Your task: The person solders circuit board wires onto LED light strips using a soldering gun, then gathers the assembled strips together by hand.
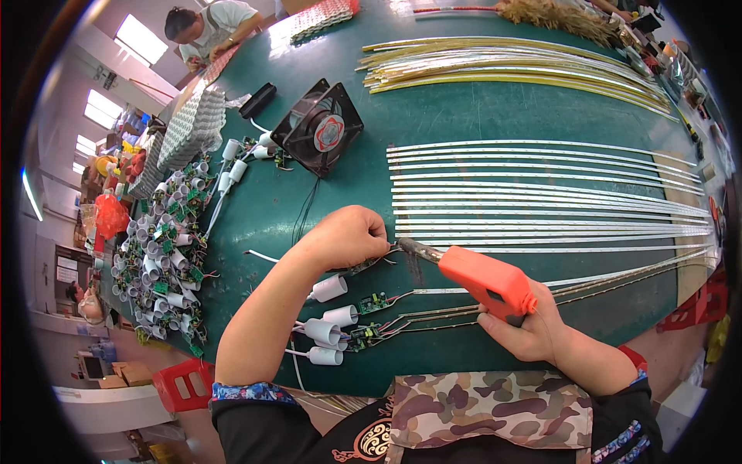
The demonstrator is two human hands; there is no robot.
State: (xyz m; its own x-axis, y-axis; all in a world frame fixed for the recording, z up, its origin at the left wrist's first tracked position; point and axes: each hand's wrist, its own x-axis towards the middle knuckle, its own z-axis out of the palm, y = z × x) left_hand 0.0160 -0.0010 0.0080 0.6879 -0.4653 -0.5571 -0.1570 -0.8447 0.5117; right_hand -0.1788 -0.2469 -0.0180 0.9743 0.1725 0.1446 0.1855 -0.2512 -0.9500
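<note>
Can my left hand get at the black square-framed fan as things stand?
Likely yes: the black square-framed fan stands just beyond the left hand, with mostly bare green tabletop between them, though that hand appears busy pinching thin wires.

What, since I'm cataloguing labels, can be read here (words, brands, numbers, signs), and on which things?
No text is clearly readable.
Red-and-white sticker on the fan: print too small.
Orange tool: no legible marking.
Gold emblem: ornament, no readable word.
</note>
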